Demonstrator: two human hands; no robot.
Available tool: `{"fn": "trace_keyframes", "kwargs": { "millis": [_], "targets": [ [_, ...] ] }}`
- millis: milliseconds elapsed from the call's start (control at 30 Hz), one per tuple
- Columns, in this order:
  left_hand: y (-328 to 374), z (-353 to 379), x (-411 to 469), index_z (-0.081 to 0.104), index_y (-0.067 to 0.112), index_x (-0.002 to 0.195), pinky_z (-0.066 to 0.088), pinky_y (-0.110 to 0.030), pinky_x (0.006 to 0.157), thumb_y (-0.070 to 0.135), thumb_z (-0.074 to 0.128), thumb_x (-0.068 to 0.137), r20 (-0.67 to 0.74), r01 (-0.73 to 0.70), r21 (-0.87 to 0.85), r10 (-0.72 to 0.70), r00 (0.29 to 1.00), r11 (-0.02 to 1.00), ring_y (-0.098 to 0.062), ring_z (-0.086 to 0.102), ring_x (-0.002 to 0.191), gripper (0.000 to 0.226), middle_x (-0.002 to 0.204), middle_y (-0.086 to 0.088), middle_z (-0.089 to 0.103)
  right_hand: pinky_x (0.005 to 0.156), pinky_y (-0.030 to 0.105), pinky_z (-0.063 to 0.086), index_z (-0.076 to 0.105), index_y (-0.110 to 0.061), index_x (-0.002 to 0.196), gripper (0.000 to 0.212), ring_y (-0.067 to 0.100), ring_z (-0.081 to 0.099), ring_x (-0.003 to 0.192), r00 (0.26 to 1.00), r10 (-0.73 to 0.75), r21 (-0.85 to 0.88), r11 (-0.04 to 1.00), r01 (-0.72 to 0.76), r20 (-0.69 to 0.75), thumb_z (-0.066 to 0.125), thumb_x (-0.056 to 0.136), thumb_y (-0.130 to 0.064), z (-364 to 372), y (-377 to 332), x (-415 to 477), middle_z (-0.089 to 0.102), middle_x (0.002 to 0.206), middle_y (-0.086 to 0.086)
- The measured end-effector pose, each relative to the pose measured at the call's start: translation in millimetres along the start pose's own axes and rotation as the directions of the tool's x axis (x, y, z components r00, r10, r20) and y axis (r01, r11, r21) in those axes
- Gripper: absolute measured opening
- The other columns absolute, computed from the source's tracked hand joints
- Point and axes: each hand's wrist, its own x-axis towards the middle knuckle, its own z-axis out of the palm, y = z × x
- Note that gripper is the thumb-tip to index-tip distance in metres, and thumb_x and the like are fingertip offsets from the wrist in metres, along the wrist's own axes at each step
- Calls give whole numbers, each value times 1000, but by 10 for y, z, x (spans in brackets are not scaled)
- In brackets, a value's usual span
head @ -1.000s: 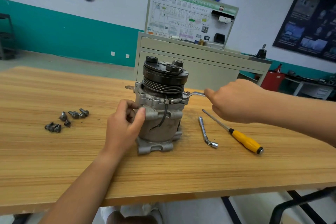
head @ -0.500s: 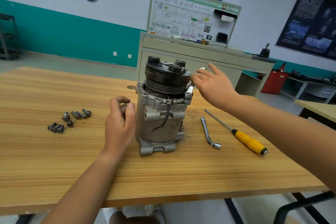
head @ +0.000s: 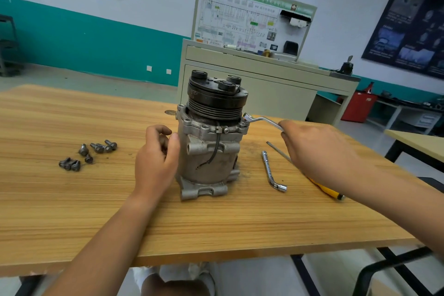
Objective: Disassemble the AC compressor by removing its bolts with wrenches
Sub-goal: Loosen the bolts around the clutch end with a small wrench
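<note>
Grey steel bolts (head: 89, 154) lie loose at middle left of the table (head: 72, 211) — about 7, so much looks done. The compressor (head: 211, 151) stands upright at centre, flange still bolted. The right hand (head: 317, 151) grips a wrench (head: 262, 119) seated on a flange bolt. The left hand (head: 156, 158) has its thumb on the housing and fingers curled — I cannot tell if it grips.

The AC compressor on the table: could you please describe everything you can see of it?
The AC compressor stands upright on the wooden table. It is a grimy, dull grey cast-metal cylinder with mounting lugs at its base. A black grooved pulley with three round knobs sits on top. A black wire hangs down its front from a small clamp on the flange. The left hand grips its left side. A wrench, held by the right hand, sits on the flange at its right.
</note>
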Motion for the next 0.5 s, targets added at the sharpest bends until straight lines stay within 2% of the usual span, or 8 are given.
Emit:
{"fn": "trace_keyframes", "kwargs": {
  "millis": [67,133,200,233,300,333,400,500],
  "targets": [
    [12,2,0,45,17,95,40,-32,57,36,41,87,-10,-2,-1,2,1000,1000,-4,50,58,21,66,9,51,42,27,27,44,-19,105,14,14,40,50,1000,8,-10,1000,-8,24,42,93,-12,-15,-34,48,37,58,-5],
    [12,7,9,46,16,95,39,-15,58,34,42,86,-35,5,-13,-5,999,1000,7,53,65,20,71,14,51,39,25,24,45,-20,111,20,11,34,47,1000,1,-44,999,0,31,41,94,-12,-52,-56,96,36,57,-5],
    [1,11,25,47,16,94,38,-10,59,33,43,87,-60,21,-17,-22,998,1000,10,52,67,19,74,14,51,38,23,23,44,-18,118,27,11,31,46,998,-14,-108,994,19,54,41,92,-10,-110,-80,135,34,55,-4],
    [-12,15,29,47,16,92,39,-13,61,32,44,88,-61,30,-4,-30,998,1000,6,52,67,17,75,11,52,37,23,23,43,-16,119,28,12,31,45,997,-32,-150,988,42,68,42,92,-8,-138,-92,144,33,54,-3],
    [-50,23,34,49,15,89,42,-30,64,27,49,92,-33,47,86,-44,998,995,-4,49,67,12,80,3,53,36,23,21,40,-12,118,27,13,30,42,992,-80,-243,965,100,93,42,92,-8,-171,-123,143,32,52,-2],
    [-75,24,39,50,15,88,41,-34,64,23,51,93,-12,58,151,-57,998,987,-8,48,67,10,86,0,52,35,22,20,39,-10,117,24,13,29,40,991,-90,-274,955,115,104,41,93,-10,-182,-136,141,32,51,-2],
    [-120,22,48,51,13,87,37,-32,68,21,51,91,30,97,259,-109,994,961,-14,47,66,9,96,-3,48,36,22,18,42,-10,112,18,13,30,40,989,-82,-291,950,114,121,37,96,-16,-213,-139,161,33,50,-2],
    [-153,19,62,54,10,88,35,-32,70,19,51,91,64,139,318,-168,984,938,-22,47,75,10,99,-4,46,39,23,21,47,-12,107,18,11,33,45,985,-30,-255,964,73,169,33,98,-20,-292,-81,252,36,55,-2]
  ]
}}
